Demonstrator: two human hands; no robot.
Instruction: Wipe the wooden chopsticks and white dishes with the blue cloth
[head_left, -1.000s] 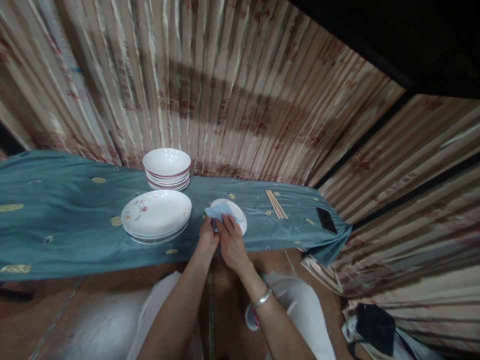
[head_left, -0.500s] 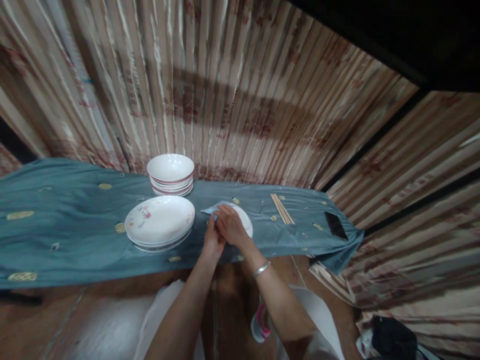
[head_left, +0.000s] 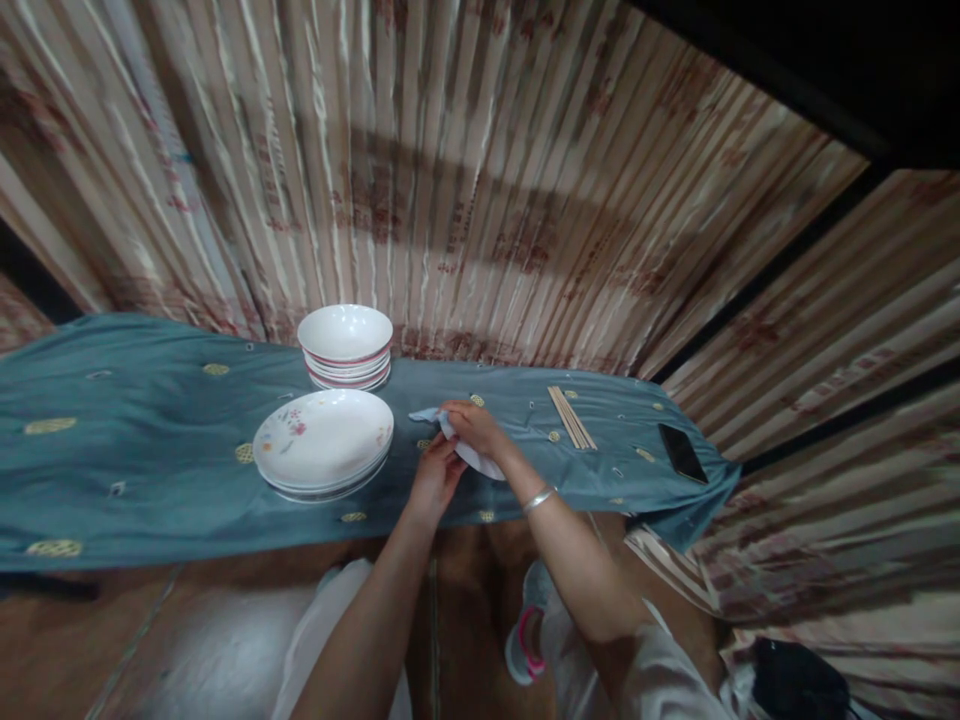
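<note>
A small white plate [head_left: 484, 464] is tilted between my hands over the table, its upper part hidden behind my right hand. My left hand [head_left: 435, 482] is closed on the plate's left edge. Pressed against the plate, my right hand [head_left: 475, 428] is closed on a pale blue cloth [head_left: 424, 414], one corner of which sticks out to the left. To the left lies a stack of oval white plates [head_left: 330, 440] with painted flowers. Behind that stands a stack of white bowls [head_left: 345, 335] with red bands.
Several wooden chopsticks [head_left: 571, 418] lie right of my hands. A black phone [head_left: 682, 453] rests near the right end of the table, which is covered by a teal cloth [head_left: 180, 440]. A pleated curtain [head_left: 450, 200] hangs close behind the table.
The small plate has gone from lying nearly flat to a steeper tilt. My right hand has turned over it with the cloth, and my left hand has shifted slightly. The view has moved a little.
</note>
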